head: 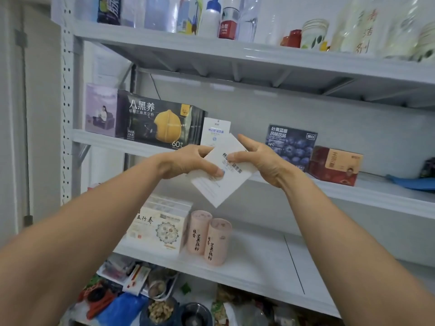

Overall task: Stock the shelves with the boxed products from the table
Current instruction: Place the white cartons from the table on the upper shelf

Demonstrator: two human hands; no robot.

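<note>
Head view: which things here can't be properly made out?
- Print on the white box: partly covered by the thumbs of the left hand and right hand.
- Small white carton on the middle shelf: lower part hidden by the white box.
- Blue item: cut by the right edge.
- Top-shelf bottles: cut by the top edge.

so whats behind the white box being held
A similar white box stands upright on the middle shelf; the held white box and left hand cover its bottom.
</note>
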